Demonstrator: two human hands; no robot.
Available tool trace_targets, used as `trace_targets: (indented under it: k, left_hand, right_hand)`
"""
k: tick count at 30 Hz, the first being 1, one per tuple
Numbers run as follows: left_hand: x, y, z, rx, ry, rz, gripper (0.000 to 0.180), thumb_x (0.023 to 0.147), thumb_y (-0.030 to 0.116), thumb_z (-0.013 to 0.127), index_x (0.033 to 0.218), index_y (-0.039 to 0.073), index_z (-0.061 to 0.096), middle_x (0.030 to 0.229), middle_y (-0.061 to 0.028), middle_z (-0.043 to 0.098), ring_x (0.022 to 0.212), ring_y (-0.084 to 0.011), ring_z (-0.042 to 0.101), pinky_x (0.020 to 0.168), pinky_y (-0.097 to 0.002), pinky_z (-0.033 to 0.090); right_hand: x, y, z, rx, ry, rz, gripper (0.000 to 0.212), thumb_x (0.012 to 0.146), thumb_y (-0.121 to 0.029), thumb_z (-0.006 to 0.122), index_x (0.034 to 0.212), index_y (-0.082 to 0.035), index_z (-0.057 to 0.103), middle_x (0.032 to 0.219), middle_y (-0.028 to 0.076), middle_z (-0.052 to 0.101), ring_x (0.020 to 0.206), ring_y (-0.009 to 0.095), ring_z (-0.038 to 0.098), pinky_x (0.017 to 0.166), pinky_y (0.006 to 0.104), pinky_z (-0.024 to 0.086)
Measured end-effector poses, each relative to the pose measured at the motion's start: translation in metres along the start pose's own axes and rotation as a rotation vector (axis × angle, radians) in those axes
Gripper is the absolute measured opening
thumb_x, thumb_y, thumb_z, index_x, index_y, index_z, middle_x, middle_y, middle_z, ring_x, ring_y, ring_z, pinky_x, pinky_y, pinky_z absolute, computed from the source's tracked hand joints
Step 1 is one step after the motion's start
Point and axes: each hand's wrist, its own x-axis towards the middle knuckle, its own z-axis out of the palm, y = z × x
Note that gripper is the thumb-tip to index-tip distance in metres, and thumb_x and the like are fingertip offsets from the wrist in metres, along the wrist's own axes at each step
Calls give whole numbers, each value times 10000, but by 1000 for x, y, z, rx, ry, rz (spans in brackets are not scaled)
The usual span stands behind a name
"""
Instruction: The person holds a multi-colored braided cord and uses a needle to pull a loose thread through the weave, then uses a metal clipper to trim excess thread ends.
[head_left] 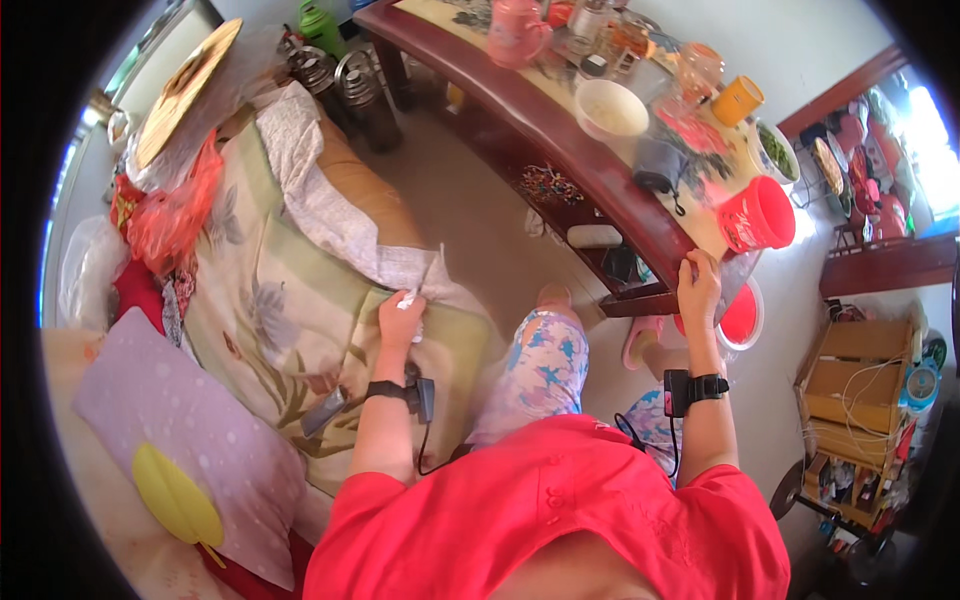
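My left hand (pixel 400 320) is closed around a crumpled white tissue (pixel 407 300), above the patterned cover (pixel 330 330) of a couch on the left. Close behind that hand lies a pale patterned cloth (pixel 350 240) along the couch's edge. My right hand (pixel 700 287) is at the near corner of a dark red wooden table (pixel 570 165), its fingers curled against the edge. A red plastic tub (pixel 757 214) stands on the tabletop just beyond it. Below the right hand, a red-and-white bucket (pixel 740 315) is partly hidden by my wrist.
A white bowl (pixel 611 108), a pink jug (pixel 517 35), a yellow cup (pixel 738 100) and several jars crowd the table. Metal flasks (pixel 360 90) stand on the floor behind. A purple pillow (pixel 190 440) lies at left; a wooden rack (pixel 860 375) stands at right.
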Motion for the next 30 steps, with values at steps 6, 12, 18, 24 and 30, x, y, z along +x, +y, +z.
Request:
trace_targets:
  k: [6,12,18,24,30]
  left_hand:
    - [7,31,53,299,71,240,201,731,183,628,801,-5,618,635,-54,594,553,-104,523,525,-274,422]
    - [55,67,191,304,-132,-6,215,777,188,617,878,-1,631,687,-172,626,571,-214,611,512,-348,459]
    - [193,-76,241,982,-111,322,284,768,165,601,985,-18,621,726,-207,640,673,-312,658,575,-383,510]
    - [224,-50,296,482,-14,34,382,735,148,609,1070,-32,580,959,-258,624,916,-384,609,775,-421,485]
    - [290,-134,315,354,148,4,551,738,136,620,1255,38,456,1057,-242,600,974,-356,591,830,-400,464]
  right_hand:
    - [4,24,-7,29,-17,-88,114,790,-58,591,890,-3,587,964,145,593,886,314,560,801,364,452]
    - [2,32,0,31,-5,-15,80,765,-37,594,842,-25,577,925,123,595,880,313,541,795,388,435]
    - [9,28,1,65,-31,-34,60,771,-4,601,828,-2,584,909,134,598,849,306,550,757,383,449]
    - [1,32,3,-11,-78,115,58,790,42,573,846,31,579,923,155,580,830,290,551,708,351,462]
    - [5,32,6,-47,-151,109,83,805,58,540,877,28,571,956,139,569,852,252,543,672,316,456]
